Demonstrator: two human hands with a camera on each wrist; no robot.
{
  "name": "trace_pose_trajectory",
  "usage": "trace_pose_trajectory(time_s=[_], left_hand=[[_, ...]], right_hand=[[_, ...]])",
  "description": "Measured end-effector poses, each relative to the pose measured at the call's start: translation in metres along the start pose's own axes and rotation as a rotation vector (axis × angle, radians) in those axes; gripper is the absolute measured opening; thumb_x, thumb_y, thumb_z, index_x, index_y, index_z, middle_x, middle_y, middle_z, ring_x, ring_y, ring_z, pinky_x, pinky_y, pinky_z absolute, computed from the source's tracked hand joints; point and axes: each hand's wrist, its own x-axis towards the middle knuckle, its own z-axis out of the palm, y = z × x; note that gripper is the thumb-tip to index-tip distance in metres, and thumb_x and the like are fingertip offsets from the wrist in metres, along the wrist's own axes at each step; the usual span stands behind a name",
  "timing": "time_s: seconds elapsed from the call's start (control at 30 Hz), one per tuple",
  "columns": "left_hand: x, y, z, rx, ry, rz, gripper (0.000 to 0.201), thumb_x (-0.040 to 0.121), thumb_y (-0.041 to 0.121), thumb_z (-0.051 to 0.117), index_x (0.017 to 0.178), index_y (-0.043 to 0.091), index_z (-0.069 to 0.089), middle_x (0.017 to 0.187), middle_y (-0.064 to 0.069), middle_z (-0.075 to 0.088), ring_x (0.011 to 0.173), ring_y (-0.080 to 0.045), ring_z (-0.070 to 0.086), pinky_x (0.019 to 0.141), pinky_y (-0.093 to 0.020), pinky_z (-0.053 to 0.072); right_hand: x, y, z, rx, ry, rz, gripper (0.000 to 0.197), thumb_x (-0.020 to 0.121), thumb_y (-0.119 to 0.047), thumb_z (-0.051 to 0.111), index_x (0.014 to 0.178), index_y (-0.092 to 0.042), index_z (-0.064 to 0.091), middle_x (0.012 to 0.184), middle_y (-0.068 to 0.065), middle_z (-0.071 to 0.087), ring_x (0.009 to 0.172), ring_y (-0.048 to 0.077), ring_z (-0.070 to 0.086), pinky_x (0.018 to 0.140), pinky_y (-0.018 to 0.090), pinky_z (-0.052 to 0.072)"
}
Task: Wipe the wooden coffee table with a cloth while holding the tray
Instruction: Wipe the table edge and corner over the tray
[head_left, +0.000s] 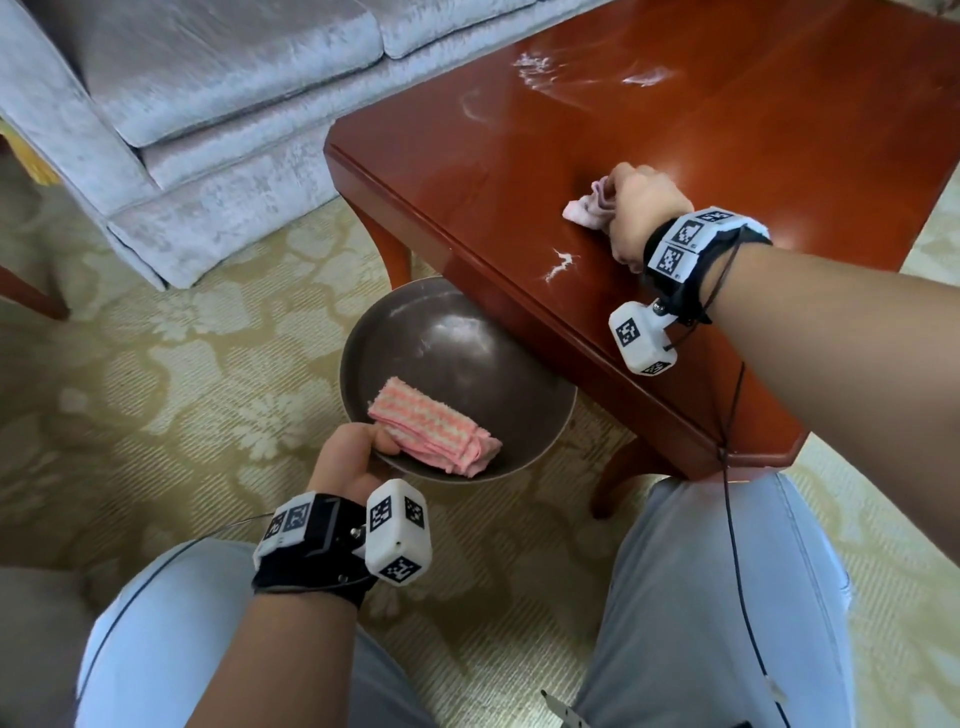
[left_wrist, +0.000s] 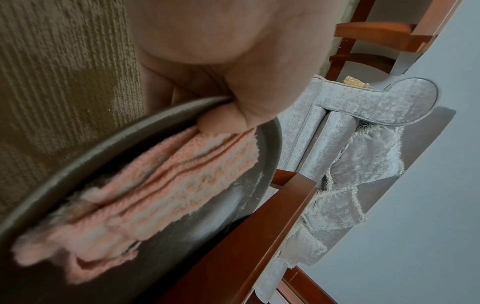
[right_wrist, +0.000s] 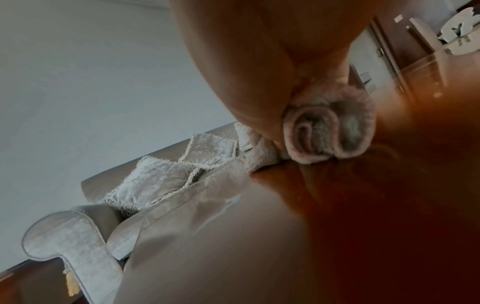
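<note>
A glossy red-brown wooden coffee table (head_left: 649, 171) fills the upper right of the head view. My right hand (head_left: 641, 208) grips a bunched pale pink cloth (head_left: 587, 208) and presses it on the tabletop; the right wrist view shows the rolled cloth (right_wrist: 330, 131) under the palm. White smears (head_left: 558, 262) lie near the table's front edge, and more (head_left: 535, 67) at the far side. My left hand (head_left: 353, 457) holds a round dark metal tray (head_left: 441, 332) by its near rim, below the table edge. A folded pink-and-white striped cloth (head_left: 436, 426) lies in the tray, the thumb on it (left_wrist: 226, 121).
A grey velvet sofa (head_left: 197, 104) with cushions (right_wrist: 155, 181) stands left of the table. The floor is a cream patterned carpet (head_left: 156, 389). My knees in light trousers (head_left: 727, 597) are at the bottom. A wooden chair leg (head_left: 31, 291) is at the far left.
</note>
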Motion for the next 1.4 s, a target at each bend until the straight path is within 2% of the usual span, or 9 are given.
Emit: trace_pose_trajectory(time_s=[0.1, 0.27, 0.4, 0.53, 0.67, 0.93, 1.13, 1.27, 1.4], left_hand=[[0.005, 0.001, -0.005, 0.008, -0.005, -0.024, 0.035, 0.064, -0.005, 0.033, 0.092, 0.009, 0.047, 0.101, -0.015, 0.052, 0.091, -0.033, 0.057, 0.071, -0.038, 0.06], [0.006, 0.005, -0.004, 0.001, -0.058, -0.036, 0.028, 0.065, -0.006, 0.031, 0.084, 0.004, 0.049, 0.086, -0.015, 0.058, 0.076, -0.033, 0.062, 0.054, -0.035, 0.059], [0.013, 0.008, -0.005, 0.003, -0.046, -0.038, 0.026, 0.059, -0.006, 0.032, 0.077, 0.004, 0.048, 0.082, -0.013, 0.058, 0.076, -0.032, 0.061, 0.058, -0.033, 0.059], [0.02, 0.008, -0.009, -0.002, -0.049, -0.031, 0.025, 0.056, -0.006, 0.034, 0.074, 0.007, 0.046, 0.083, -0.011, 0.055, 0.082, -0.032, 0.058, 0.075, -0.039, 0.057], [0.025, 0.007, -0.013, 0.024, -0.054, -0.036, 0.029, 0.057, -0.005, 0.037, 0.081, 0.005, 0.049, 0.087, -0.013, 0.056, 0.084, -0.033, 0.059, 0.073, -0.038, 0.056], [0.022, 0.005, -0.01, -0.01, -0.055, -0.045, 0.028, 0.058, -0.006, 0.034, 0.079, 0.002, 0.052, 0.086, -0.012, 0.06, 0.079, -0.032, 0.061, 0.057, -0.033, 0.057], [0.021, 0.004, -0.014, -0.02, -0.065, -0.047, 0.05, 0.061, -0.005, 0.036, 0.107, -0.005, 0.056, 0.115, -0.022, 0.059, 0.106, -0.037, 0.058, 0.09, -0.046, 0.054], [0.022, 0.003, -0.019, -0.026, -0.066, -0.053, 0.043, 0.06, -0.006, 0.037, 0.099, -0.003, 0.056, 0.111, -0.019, 0.06, 0.103, -0.036, 0.06, 0.079, -0.042, 0.058], [0.02, 0.002, -0.021, -0.017, -0.077, -0.047, 0.034, 0.058, -0.006, 0.037, 0.086, 0.001, 0.054, 0.095, -0.013, 0.06, 0.082, -0.03, 0.061, 0.06, -0.032, 0.058]], right_hand=[[0.002, -0.006, 0.006, -0.008, -0.044, 0.031, 0.068, 0.076, -0.001, 0.074, 0.136, -0.008, 0.042, 0.128, 0.015, 0.049, 0.114, 0.034, 0.053, 0.076, 0.038, 0.046], [0.003, -0.016, 0.01, 0.127, -0.073, 0.089, 0.058, 0.078, -0.011, 0.078, 0.127, -0.011, 0.046, 0.109, 0.015, 0.067, 0.093, 0.033, 0.067, 0.064, 0.035, 0.056], [-0.003, -0.017, 0.006, 0.154, -0.076, 0.049, 0.053, 0.085, -0.018, 0.072, 0.133, -0.01, 0.05, 0.124, 0.012, 0.059, 0.112, 0.034, 0.06, 0.074, 0.032, 0.05], [-0.009, -0.021, 0.001, 0.103, -0.138, 0.049, 0.058, 0.081, -0.003, 0.072, 0.133, -0.01, 0.046, 0.117, 0.014, 0.063, 0.099, 0.031, 0.064, 0.081, 0.039, 0.056], [-0.013, -0.02, 0.01, 0.153, -0.089, -0.007, 0.057, 0.084, 0.0, 0.064, 0.135, -0.023, 0.051, 0.112, 0.008, 0.063, 0.102, 0.033, 0.064, 0.085, 0.045, 0.057], [-0.027, -0.026, 0.01, 0.245, -0.099, -0.113, 0.034, 0.084, 0.002, 0.054, 0.098, -0.029, 0.056, 0.086, 0.012, 0.07, 0.067, 0.03, 0.065, 0.063, 0.047, 0.06], [-0.037, -0.032, 0.012, 0.273, -0.08, -0.203, 0.01, 0.096, -0.015, 0.042, 0.098, -0.02, 0.051, 0.092, 0.01, 0.059, 0.078, 0.028, 0.055, 0.068, 0.032, 0.042], [-0.042, -0.037, 0.013, 0.294, -0.11, -0.248, 0.009, 0.096, -0.016, 0.042, 0.098, -0.017, 0.052, 0.097, 0.01, 0.059, 0.085, 0.027, 0.056, 0.071, 0.03, 0.04], [-0.048, -0.043, 0.015, 0.296, -0.118, -0.28, 0.012, 0.098, -0.018, 0.042, 0.101, -0.015, 0.053, 0.098, 0.009, 0.058, 0.089, 0.027, 0.056, 0.072, 0.03, 0.039]])
